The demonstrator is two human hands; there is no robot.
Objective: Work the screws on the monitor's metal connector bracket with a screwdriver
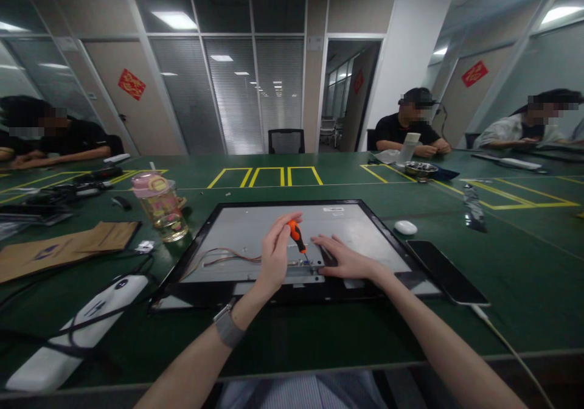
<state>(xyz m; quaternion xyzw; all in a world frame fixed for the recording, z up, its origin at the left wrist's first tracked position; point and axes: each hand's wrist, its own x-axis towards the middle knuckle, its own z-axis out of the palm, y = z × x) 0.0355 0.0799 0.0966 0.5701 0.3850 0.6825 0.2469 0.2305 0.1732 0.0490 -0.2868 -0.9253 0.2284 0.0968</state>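
Note:
A flat display panel with a grey metal back and black frame lies on the table before me. My left hand, with a watch at its wrist, grips the orange and black handle of a screwdriver. The tool leans, its tip down at a metal bracket near the panel's front edge. My right hand rests on the panel just right of the tip, fingers spread, thumb by the bracket. Thin coloured wires run left from the bracket. Any screw under the tip is too small to see.
Left of the panel stand a pink-lidded bottle, a brown paper envelope and a white power strip with black cables. On the right lie a phone and a white case. Other people sit across the table.

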